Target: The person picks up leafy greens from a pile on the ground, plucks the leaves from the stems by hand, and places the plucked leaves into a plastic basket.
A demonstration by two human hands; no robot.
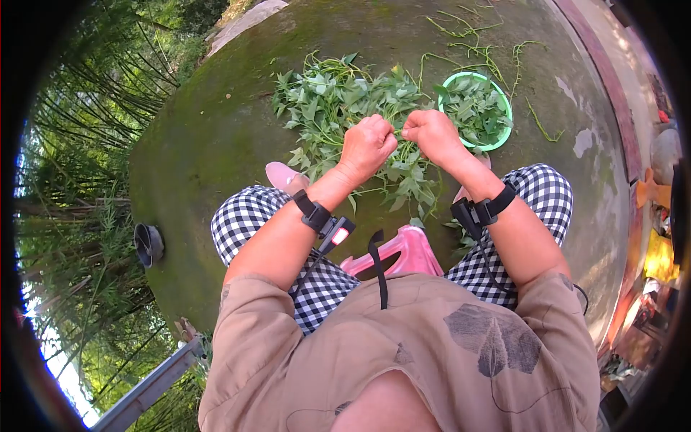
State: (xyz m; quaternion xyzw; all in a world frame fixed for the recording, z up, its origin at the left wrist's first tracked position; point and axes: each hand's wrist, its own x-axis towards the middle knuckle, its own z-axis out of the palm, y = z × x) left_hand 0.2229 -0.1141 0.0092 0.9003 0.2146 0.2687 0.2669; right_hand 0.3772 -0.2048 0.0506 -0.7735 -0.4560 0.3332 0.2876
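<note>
Over a heap of leafy green vines (324,101) on the mossy ground, my two hands are close together with fingers bent. My left hand (367,146) is closed on a green stem, its knuckles up. Just to its right, my right hand (433,137) pinches the same stem or one beside it; the fingertips partly hide it. Leaves hang down below both hands. Right of my right hand stands a round light-green basket (509,115) with picked leaves (471,108) inside.
Bare stems (486,54) lie scattered behind and right of the basket. A pink plastic stool (414,252) is between my legs. A dark pot (149,245) stands at the left edge of the concrete, beside bamboo. Assorted items line the far right.
</note>
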